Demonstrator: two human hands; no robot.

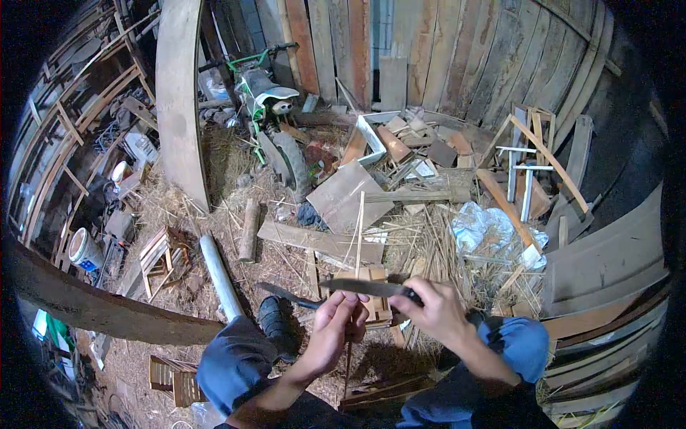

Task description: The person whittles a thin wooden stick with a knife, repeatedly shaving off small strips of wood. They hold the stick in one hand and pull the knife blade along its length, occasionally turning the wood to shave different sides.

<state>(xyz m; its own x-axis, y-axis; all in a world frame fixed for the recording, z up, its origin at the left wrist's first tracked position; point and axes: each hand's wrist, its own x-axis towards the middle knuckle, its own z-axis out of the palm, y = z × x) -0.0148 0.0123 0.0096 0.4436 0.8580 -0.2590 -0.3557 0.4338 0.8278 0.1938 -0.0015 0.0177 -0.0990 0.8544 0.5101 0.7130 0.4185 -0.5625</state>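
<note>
My right hand [429, 304] is closed on the dark handle of a wide-bladed knife [371, 287], whose blade points left. Below the blade, the closed fingers of my left hand [339, 322] hold a thin wooden stick [359, 236] that rises upright past the knife. The blade crosses the stick just above my left fingers. A second dark blade [282, 292] with a black handle shows to the left of my left hand; whether that hand touches it I cannot tell. Behind my hands sits a small light wooden piece [375, 275], partly hidden.
A green and white motorbike [268, 93] stands at the back. Scrap boards [350, 193] and crumpled white plastic [482, 229] lie on the straw-covered floor. A pale pole [220, 275] lies left of my boot [277, 325]. Small slatted wooden items [175, 382] sit at lower left.
</note>
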